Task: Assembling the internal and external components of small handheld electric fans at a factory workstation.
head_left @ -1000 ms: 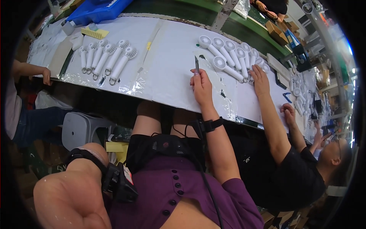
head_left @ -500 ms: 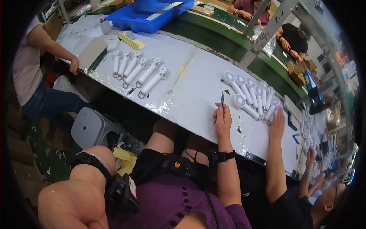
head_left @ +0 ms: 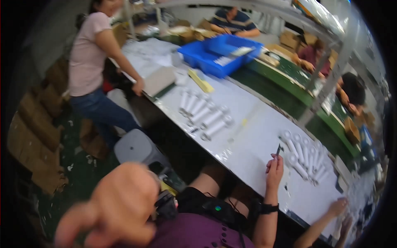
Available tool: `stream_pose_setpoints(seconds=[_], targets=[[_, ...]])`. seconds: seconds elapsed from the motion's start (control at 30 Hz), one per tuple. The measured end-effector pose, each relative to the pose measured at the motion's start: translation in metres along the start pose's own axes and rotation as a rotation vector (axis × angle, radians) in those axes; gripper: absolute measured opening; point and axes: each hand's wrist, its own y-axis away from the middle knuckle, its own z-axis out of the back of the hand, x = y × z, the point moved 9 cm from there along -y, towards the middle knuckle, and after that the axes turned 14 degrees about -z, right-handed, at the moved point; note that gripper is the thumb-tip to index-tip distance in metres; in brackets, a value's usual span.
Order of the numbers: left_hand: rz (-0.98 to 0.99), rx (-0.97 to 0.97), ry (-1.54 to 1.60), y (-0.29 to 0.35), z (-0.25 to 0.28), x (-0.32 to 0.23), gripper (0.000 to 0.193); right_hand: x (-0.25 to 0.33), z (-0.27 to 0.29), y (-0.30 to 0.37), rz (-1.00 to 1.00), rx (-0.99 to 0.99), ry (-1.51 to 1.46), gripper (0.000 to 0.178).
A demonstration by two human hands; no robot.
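My right hand [head_left: 274, 167] is raised over the front of the white-covered table [head_left: 244, 144], closed on a slim, dark, pointed tool [head_left: 278, 149] whose tip points up; its exact kind is unclear. Just right of it lies a group of white handheld devices [head_left: 301, 153] with round heads, like small fans. A second group of the same devices [head_left: 211, 118], with ribbed heads and metal loops at the ends, rests farther left. Large and blurred at lower left, my left hand [head_left: 120, 202] is off the table, near a grey stool; motion smears its fingers.
A blue bin [head_left: 198, 56] and a yellow strip [head_left: 200, 80] are at the back. A person in pink [head_left: 89, 53] stands left by the grey stool [head_left: 134, 146]. A co-worker's forearm [head_left: 322, 219] reaches in at lower right. A metal post [head_left: 322, 99] rises behind the table.
The view has swung left, so the table sits farther right in it. My left hand has come into view. The co-worker's arm beside the right group has drawn away. My right hand still holds the tool.
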Motion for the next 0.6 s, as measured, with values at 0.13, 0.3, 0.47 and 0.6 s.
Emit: stream_pose_setpoints(seconds=[0.13,0.3,0.47,0.6], targets=[[1.279,0.274,-0.324,0.144,0.027,0.005,0.042,0.1,-0.157,0.046,0.314,0.489,0.483,0.022],[1.458,0.49,-0.415,0.166,0.014,-0.058,0.024,0.079,-0.359,0.157,0.884,1.268,0.961,0.024],[1.705,0.071,-0.944,0.137,0.044,-0.161,0.022,0.018,-0.42,0.351,1.624,1.889,0.916,0.022],[1.66,0.082,-1.346,0.089,0.034,-0.23,0.021,-0.007,-0.426,0.486,1.464,2.323,0.789,0.024]])
